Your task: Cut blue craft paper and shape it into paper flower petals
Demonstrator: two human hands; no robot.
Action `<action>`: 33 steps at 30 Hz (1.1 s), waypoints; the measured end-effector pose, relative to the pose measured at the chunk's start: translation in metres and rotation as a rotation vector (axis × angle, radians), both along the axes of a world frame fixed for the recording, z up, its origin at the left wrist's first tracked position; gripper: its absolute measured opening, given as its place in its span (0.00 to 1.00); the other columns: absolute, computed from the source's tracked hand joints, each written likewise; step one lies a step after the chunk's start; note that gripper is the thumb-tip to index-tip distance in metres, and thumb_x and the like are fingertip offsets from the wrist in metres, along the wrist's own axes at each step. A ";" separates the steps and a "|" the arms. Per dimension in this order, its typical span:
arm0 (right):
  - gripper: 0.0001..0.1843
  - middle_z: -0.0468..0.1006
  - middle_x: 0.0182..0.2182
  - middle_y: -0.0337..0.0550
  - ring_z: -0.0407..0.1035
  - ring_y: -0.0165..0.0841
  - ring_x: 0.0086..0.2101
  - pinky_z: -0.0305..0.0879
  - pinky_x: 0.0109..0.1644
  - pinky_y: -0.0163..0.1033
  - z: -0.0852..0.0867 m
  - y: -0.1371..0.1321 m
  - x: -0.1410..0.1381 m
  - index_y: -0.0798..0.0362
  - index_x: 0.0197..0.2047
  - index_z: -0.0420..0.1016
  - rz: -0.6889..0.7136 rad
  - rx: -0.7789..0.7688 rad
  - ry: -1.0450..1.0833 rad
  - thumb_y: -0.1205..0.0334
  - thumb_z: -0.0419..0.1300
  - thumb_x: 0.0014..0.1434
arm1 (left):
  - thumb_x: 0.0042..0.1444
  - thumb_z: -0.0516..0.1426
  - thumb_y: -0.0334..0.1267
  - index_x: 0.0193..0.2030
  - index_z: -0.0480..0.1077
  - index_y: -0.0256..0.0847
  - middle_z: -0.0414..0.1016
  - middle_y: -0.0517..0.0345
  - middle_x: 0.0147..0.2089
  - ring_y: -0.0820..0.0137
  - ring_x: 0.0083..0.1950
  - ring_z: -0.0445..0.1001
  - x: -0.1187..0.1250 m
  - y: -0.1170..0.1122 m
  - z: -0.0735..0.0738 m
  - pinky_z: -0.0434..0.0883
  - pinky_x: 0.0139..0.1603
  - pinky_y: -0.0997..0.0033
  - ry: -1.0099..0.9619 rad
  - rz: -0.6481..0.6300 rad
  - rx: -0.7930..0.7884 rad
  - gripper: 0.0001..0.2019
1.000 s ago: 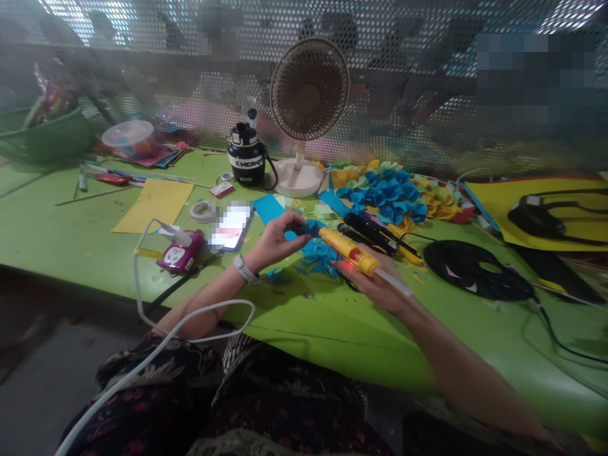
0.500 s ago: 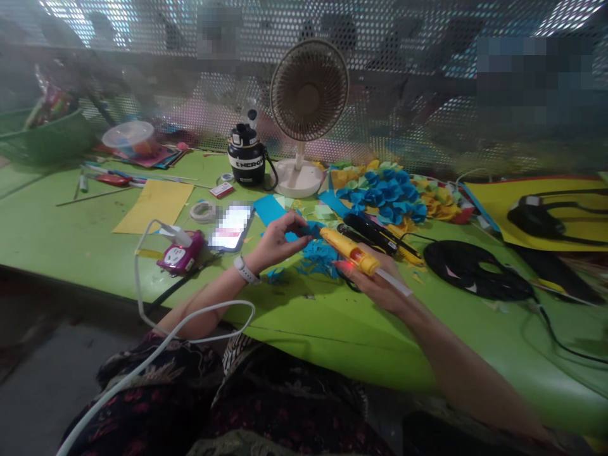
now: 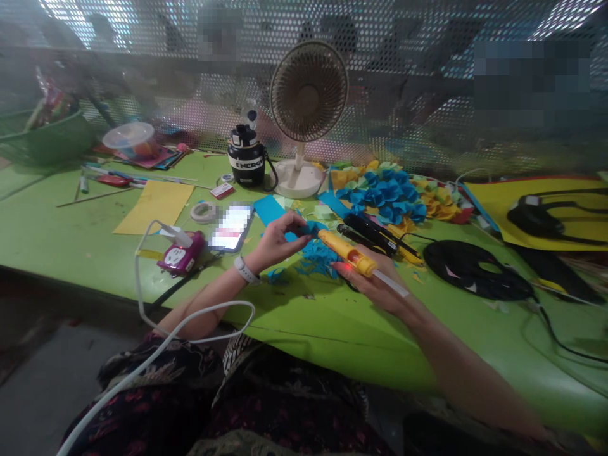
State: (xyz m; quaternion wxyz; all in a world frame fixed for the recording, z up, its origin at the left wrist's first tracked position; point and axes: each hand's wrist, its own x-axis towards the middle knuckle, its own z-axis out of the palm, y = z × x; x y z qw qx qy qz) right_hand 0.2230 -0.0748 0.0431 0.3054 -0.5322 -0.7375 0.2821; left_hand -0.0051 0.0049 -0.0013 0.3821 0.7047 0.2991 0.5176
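Observation:
My left hand (image 3: 277, 240) pinches a small piece of blue paper (image 3: 310, 229) between thumb and fingertips, with a white wristband watch (image 3: 246, 270) on its wrist. My right hand (image 3: 375, 284) grips a yellow hot glue gun (image 3: 346, 252), and a white glue stick (image 3: 392, 284) juts out behind it. The gun's nozzle points at the blue piece, a short gap from it. A red light glows on the gun. Blue paper scraps (image 3: 316, 258) lie on the green table (image 3: 304, 323) under my hands.
A smartphone (image 3: 231, 227) and a magenta power socket (image 3: 180, 253) with white cable lie left of my hands. Blue paper flowers (image 3: 387, 197), a black glue gun (image 3: 369, 232), a black cut-out (image 3: 477, 271) and a small fan (image 3: 308, 92) stand around them.
The yellow glue gun has shifted slightly left, toward the blue piece. My left hand keeps its pinch and has barely moved.

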 end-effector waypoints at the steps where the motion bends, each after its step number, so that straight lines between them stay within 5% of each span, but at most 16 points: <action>1: 0.21 0.64 0.21 0.36 0.58 0.30 0.23 0.55 0.26 0.38 0.001 0.000 0.001 0.48 0.28 0.63 -0.001 0.012 -0.013 0.42 0.61 0.60 | 0.53 0.67 0.40 0.38 0.68 0.40 0.73 0.58 0.35 0.74 0.35 0.73 0.000 0.000 0.000 0.73 0.38 0.72 -0.012 -0.001 -0.011 0.13; 9: 0.19 0.74 0.28 0.41 0.68 0.34 0.27 0.62 0.31 0.39 0.016 0.003 0.031 0.50 0.34 0.71 -0.063 0.319 -0.121 0.42 0.62 0.59 | 0.50 0.68 0.39 0.37 0.67 0.39 0.70 0.62 0.31 0.77 0.32 0.71 0.000 0.004 0.002 0.71 0.35 0.76 -0.097 -0.006 -0.107 0.15; 15: 0.21 0.77 0.32 0.47 0.71 0.38 0.29 0.65 0.34 0.41 -0.002 -0.012 0.097 0.50 0.37 0.72 -0.354 0.493 -0.280 0.40 0.64 0.55 | 0.52 0.67 0.37 0.35 0.67 0.39 0.71 0.62 0.31 0.76 0.32 0.72 -0.003 0.009 0.000 0.70 0.34 0.75 -0.134 0.059 -0.109 0.12; 18: 0.22 0.79 0.37 0.56 0.73 0.43 0.34 0.66 0.38 0.46 -0.025 -0.016 0.139 0.51 0.38 0.72 -0.677 0.402 -0.357 0.40 0.65 0.52 | 0.52 0.66 0.36 0.35 0.67 0.39 0.72 0.62 0.29 0.75 0.32 0.74 -0.003 0.014 -0.002 0.71 0.34 0.75 -0.161 0.084 -0.133 0.11; 21: 0.18 0.78 0.42 0.62 0.72 0.48 0.42 0.64 0.41 0.47 -0.046 -0.016 0.170 0.51 0.42 0.74 -0.872 0.128 -0.510 0.52 0.69 0.51 | 0.52 0.66 0.35 0.34 0.67 0.39 0.73 0.62 0.29 0.74 0.32 0.76 -0.004 0.018 -0.003 0.71 0.34 0.74 -0.189 0.107 -0.161 0.10; 27: 0.18 0.78 0.40 0.62 0.71 0.47 0.42 0.63 0.42 0.46 -0.056 -0.014 0.193 0.55 0.44 0.77 -0.789 -0.080 -0.590 0.58 0.70 0.50 | 0.50 0.66 0.36 0.34 0.68 0.39 0.73 0.62 0.29 0.75 0.31 0.76 -0.008 0.024 -0.003 0.71 0.33 0.75 -0.189 0.150 -0.177 0.11; 33: 0.15 0.80 0.44 0.61 0.71 0.47 0.46 0.65 0.49 0.47 -0.020 -0.017 0.167 0.56 0.46 0.79 -0.602 0.154 -0.653 0.59 0.65 0.57 | 0.51 0.66 0.33 0.33 0.67 0.40 0.72 0.63 0.29 0.75 0.32 0.77 -0.008 0.025 -0.002 0.72 0.34 0.76 -0.167 0.200 -0.198 0.10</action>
